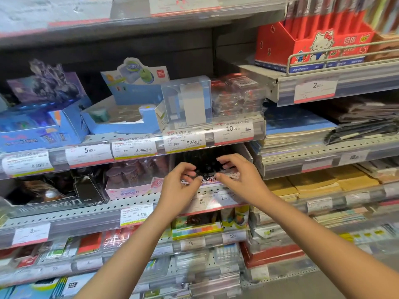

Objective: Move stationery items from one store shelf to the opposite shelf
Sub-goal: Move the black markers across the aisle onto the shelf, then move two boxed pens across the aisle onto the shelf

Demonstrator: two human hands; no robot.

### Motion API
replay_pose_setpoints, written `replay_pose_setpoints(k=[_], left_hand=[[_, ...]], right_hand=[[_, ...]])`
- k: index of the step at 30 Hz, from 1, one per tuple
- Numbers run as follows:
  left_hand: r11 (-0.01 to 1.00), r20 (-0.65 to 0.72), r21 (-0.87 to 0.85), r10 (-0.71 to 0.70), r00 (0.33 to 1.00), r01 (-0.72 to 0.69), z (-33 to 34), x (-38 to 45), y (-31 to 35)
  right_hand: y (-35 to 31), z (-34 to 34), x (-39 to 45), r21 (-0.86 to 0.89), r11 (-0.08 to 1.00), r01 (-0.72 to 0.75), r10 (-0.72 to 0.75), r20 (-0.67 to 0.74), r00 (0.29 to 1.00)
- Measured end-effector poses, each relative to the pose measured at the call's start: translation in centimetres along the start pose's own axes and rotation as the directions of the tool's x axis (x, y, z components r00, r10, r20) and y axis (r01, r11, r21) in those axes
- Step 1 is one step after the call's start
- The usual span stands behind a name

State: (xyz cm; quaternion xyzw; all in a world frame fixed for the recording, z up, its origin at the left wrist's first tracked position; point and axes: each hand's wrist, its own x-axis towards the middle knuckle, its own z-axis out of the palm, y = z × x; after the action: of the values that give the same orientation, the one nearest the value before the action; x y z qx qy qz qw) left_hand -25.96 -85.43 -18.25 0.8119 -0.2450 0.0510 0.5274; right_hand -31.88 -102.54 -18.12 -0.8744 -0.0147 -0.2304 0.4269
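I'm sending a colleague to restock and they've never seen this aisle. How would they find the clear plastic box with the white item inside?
Find the shelf whose price strip reads 5.00, 9.45 and 10.00, just above the hands. The clear plastic box stands above the 9.45 tag, right of the light blue display tray. It alone is tall, see-through and holds something white.

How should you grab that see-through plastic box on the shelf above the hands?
Probably best to take the clear plastic box by its two flat side walls, coming straight in from the front. It stands upright at the shelf edge, with a blue display tray close on its left and packets on its right.
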Motion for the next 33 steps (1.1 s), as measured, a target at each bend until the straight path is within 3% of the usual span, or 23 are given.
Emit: replay_pose_setpoints(k=[4,11,21,33], left_hand=[[0.996,0.083,-0.087,-0.001,0.997,0.009,0.4,-0.6,1.4],[0.993,0.223,-0.118,0.036,0.974,-0.010,4.6,-1.1,3.7],[0.987,0.438,-0.160,0.054,0.897,0.018,18.1,-1.8,10.3],[0.984,0.524,-0.177,0.068,0.849,0.030,37.0,-4.1,18.9]], right_hand=[[-0.1,-1.2,-1.6,0.196,0.974,-0.115,0.121,-0.016,0.993],[1.8,-5.3,-4.5,0.270,0.944,-0.188,0.209,-0.051,0.977],[9.3,-18.2,-11.5,0.176,0.940,-0.292,0.324,-0.189,0.927],[20.1,-36.1,-19.0,0.024,0.916,-0.400,0.396,-0.200,0.896]])
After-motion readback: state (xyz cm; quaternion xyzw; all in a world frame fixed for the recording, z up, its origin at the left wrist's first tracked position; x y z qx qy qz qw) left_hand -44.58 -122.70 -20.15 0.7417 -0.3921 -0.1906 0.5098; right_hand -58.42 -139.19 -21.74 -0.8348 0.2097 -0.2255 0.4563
